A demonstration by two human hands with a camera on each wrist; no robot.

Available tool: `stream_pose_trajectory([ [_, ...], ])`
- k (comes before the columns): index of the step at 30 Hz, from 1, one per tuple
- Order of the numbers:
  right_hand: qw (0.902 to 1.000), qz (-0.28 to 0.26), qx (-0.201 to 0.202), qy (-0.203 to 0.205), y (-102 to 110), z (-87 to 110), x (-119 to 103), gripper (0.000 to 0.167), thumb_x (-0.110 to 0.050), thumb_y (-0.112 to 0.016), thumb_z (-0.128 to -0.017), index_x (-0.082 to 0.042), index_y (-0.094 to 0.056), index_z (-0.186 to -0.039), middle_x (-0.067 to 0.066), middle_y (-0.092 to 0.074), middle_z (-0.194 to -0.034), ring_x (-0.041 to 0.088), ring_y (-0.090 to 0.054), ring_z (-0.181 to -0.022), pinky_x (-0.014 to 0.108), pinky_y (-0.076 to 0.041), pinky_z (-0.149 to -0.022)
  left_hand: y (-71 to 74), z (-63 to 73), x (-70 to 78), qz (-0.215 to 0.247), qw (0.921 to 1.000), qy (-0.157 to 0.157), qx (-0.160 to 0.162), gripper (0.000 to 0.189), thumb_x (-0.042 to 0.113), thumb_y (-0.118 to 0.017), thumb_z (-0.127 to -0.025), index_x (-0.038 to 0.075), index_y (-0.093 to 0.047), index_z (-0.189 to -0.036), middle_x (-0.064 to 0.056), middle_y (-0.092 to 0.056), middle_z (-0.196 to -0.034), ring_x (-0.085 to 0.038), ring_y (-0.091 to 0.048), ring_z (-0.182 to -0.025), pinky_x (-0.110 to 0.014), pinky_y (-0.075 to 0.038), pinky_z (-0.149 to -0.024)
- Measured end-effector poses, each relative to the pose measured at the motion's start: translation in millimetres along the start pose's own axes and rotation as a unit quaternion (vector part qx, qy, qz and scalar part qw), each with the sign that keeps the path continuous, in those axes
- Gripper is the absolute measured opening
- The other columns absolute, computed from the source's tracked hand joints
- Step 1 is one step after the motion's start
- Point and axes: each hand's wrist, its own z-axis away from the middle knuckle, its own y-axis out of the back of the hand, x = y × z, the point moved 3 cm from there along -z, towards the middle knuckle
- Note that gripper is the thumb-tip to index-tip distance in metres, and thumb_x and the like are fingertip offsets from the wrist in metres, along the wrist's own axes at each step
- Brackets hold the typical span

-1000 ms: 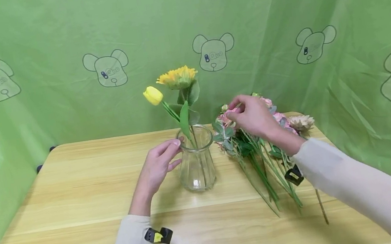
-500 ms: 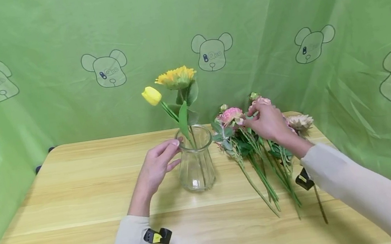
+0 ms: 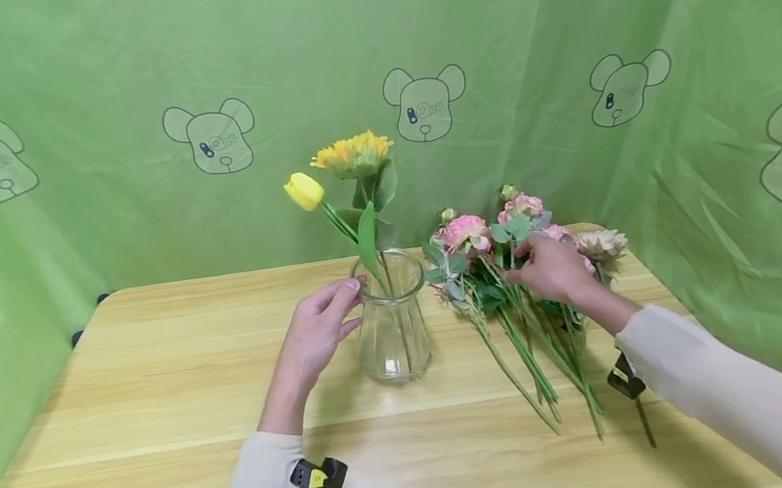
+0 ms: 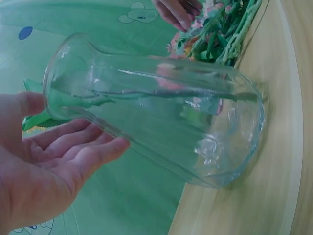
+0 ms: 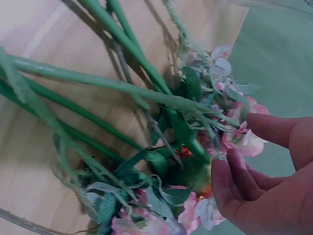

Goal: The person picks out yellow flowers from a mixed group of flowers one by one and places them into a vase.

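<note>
Glass rim (image 3: 395, 301), hand (image 3: 310, 336) touching — pink flowers (image 3: 466, 233) apart

One vase (image 3: 384, 338), one tulip (image 3: 304, 192), one sunflower (image 3: 352, 159), two hands (image 3: 309, 332) (image 3: 554, 268).

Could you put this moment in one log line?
left hand: holds glass vase at rim; right hand: beside pink flowers; in vase: sunflower, yellow tulip
</note>
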Motion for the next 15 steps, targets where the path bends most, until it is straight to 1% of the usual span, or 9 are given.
stream_pose_trajectory([
  [2,1.0,0.004,-0.004,0.003,-2.1,0.2,3.2,0.058,-0.031,-0.07,-0.094,0.011,-0.056,-0.132,0.027,-0.07,-0.109,0.04,-0.067,-0.094,0.067,-0.033,-0.113,-0.9,0.5,0.8,-0.006,1.0,0.003,0.004,0.047,0.034,-0.052,-0.106,0.002,-0.056,-0.141,-0.008,-0.056,-0.149,-0.026,-0.052,-0.139,-0.038,-0.051,-0.112],
  [3,1.0,0.004,-0.005,0.003,-2.6,0.3,4.3,0.059,-0.031,-0.071,-0.094,0.011,-0.055,-0.132,0.027,-0.07,-0.109,0.04,-0.066,-0.095,0.067,-0.032,-0.113,-1.2,0.7,1.2,-0.007,1.0,0.005,0.005,0.047,0.034,-0.052,-0.107,0.002,-0.056,-0.142,-0.009,-0.055,-0.15,-0.027,-0.052,-0.139,-0.039,-0.05,-0.112],
  [5,1.0,0.0,-0.008,-0.001,-3.6,0.6,5.8,0.059,-0.031,-0.07,-0.094,0.011,-0.055,-0.133,0.028,-0.069,-0.112,0.039,-0.066,-0.095,0.063,-0.044,-0.102,-1.7,1.2,1.6,-0.007,0.9999,0.008,0.006,0.047,0.034,-0.051,-0.107,0.002,-0.055,-0.142,-0.008,-0.055,-0.15,-0.027,-0.051,-0.14,-0.041,-0.049,-0.113],
  [7,0.9999,-0.004,-0.01,-0.004,-3.9,0.7,6.5,0.06,-0.032,-0.07,-0.094,0.01,-0.055,-0.133,0.028,-0.068,-0.113,0.037,-0.066,-0.094,0.055,-0.053,-0.086,-2.0,1.5,2.0,-0.004,0.9999,0.01,0.007,0.048,0.033,-0.051,-0.107,0.002,-0.055,-0.142,-0.009,-0.054,-0.15,-0.027,-0.051,-0.14,-0.044,-0.048,-0.115],
  [10,0.9999,-0.006,-0.012,-0.006,-4.4,1.0,6.9,0.06,-0.032,-0.07,-0.094,0.01,-0.054,-0.133,0.027,-0.068,-0.112,0.034,-0.067,-0.091,0.046,-0.056,-0.075,-2.3,2.1,2.5,-0.005,0.9999,0.011,0.007,0.048,0.034,-0.051,-0.107,0.002,-0.054,-0.143,-0.009,-0.053,-0.151,-0.027,-0.051,-0.14,-0.044,-0.048,-0.115],
  [13,1.0,-0.004,-0.008,-0.004,-4.6,1.4,7.3,0.059,-0.032,-0.071,-0.094,0.01,-0.055,-0.132,0.027,-0.069,-0.11,0.031,-0.067,-0.085,0.039,-0.055,-0.067,-2.2,2.7,2.9,-0.012,0.9998,0.01,0.008,0.05,0.036,-0.052,-0.107,0.003,-0.055,-0.143,-0.009,-0.052,-0.153,-0.028,-0.051,-0.14,-0.041,-0.05,-0.113],
  [15,1.0,-0.005,-0.004,-0.004,-5.1,2.2,7.4,0.058,-0.031,-0.072,-0.093,0.01,-0.056,-0.131,0.026,-0.07,-0.108,0.029,-0.067,-0.082,0.036,-0.054,-0.065,-1.9,2.9,3.0,-0.016,0.9998,0.009,0.011,0.05,0.038,-0.053,-0.106,0.003,-0.055,-0.143,-0.009,-0.052,-0.153,-0.028,-0.052,-0.139,-0.04,-0.051,-0.111],
])
